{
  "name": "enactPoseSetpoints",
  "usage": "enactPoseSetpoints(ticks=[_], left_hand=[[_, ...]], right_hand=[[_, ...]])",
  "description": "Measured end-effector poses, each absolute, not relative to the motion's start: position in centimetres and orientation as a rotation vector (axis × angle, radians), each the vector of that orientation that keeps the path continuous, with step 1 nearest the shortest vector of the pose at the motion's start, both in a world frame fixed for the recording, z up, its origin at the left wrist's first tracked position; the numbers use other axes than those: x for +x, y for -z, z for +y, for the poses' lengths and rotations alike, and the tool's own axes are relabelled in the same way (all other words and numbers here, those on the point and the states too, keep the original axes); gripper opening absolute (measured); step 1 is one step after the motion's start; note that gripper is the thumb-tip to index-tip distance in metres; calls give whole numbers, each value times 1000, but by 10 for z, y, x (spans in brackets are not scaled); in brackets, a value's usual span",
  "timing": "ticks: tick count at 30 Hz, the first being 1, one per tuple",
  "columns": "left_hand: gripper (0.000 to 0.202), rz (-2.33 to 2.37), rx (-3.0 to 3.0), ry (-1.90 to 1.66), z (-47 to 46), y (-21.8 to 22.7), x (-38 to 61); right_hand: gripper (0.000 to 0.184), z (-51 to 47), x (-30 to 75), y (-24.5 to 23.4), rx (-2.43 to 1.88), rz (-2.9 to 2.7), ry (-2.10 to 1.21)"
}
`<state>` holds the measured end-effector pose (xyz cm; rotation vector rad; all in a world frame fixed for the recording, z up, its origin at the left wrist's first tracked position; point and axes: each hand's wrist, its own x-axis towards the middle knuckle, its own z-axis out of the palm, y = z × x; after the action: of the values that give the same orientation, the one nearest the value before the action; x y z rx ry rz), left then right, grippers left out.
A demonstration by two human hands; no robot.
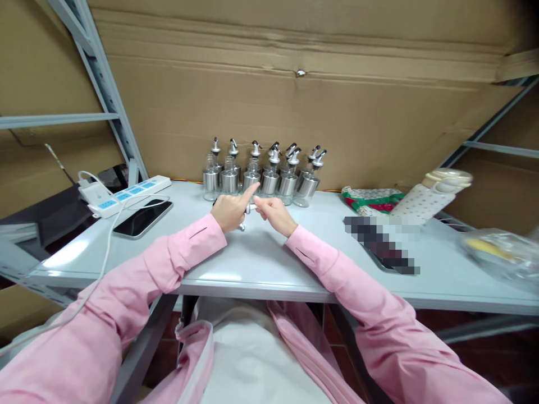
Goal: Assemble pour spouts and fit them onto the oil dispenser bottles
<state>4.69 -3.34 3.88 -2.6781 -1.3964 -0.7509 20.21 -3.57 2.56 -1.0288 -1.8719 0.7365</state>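
Between my hands is a small silver pourer spout, its far part hidden by my fingers. My left hand is closed around it, with the index finger stretched out towards the bottles. My right hand pinches a thin whitish piece at the spout's end. Another small silver spout part shows just below my left hand on the table. Behind my hands stand glass bottles with steel sleeves in rows. Several, like this bottle, carry pourers; front-left ones, like this open-necked bottle, have none.
On the left of the grey table are a power strip with a white cable and a phone. To the right lie a dark, blurred-out phone, a patterned pouch, a tilted tumbler and a plastic-wrapped item. Cardboard stands behind.
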Motion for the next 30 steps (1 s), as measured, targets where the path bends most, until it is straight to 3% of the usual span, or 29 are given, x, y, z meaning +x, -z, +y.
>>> enactPoseSetpoints(ticks=[4,8,13,21,30], left_hand=[[69,-1344,-2714,783,-27,-34,46],[71,-1327,-2673,733,-24,-36,45],[75,-1360,-2731,735,-21,-42,42],[65,-1438,-3341,1110,-21,-49,38],[50,-1624,-3652,878,-20,-57,36]], right_hand=[[50,-33,201,-30,-1050,-1590,-1632],[51,-33,202,-29,-975,-1498,-1751],[51,-35,197,-24,-934,-1702,-1269],[49,-35,202,-18,-924,-2117,66],[37,-30,211,-23,-705,-2205,772]])
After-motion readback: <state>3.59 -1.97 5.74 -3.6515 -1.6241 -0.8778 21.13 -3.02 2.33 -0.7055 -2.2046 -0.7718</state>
